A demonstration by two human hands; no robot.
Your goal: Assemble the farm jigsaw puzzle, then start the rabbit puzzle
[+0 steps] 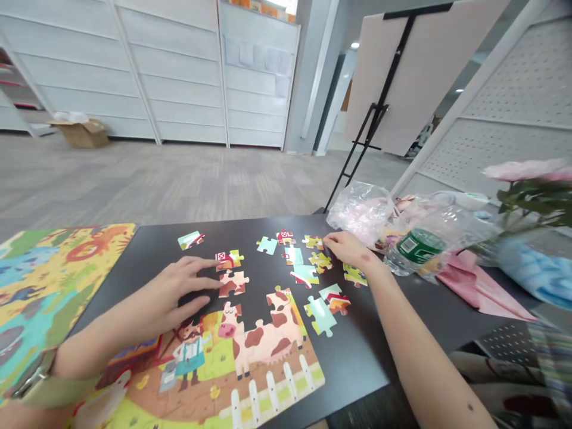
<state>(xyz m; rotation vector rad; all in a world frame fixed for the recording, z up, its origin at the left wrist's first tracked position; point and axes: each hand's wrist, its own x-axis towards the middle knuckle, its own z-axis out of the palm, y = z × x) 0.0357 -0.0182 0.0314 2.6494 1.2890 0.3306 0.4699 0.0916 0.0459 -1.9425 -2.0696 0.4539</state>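
Observation:
My left hand (190, 286) is spread over the table, fingertips on or at the edges of a red-barn puzzle piece (229, 260) and a brown-and-cream puzzle piece (233, 284). Below it lies the partly joined farm puzzle (263, 351), showing a cow, a farmer and a white fence, with a gap above the cow's back. My right hand (347, 246) is closed, its fingers curled down beside a yellow-green puzzle piece (313, 242); what they hold, if anything, is hidden. Several loose pieces lie between the hands, including a pale blue one (320, 316).
A colourful finished-looking picture (27, 286) lies at the table's left. On the right are a clear plastic bag (361, 211), a green-labelled bottle (415, 247), pink cloth (482, 283) and pink flowers (527, 171). An easel (373, 125) stands beyond the black table (357, 363).

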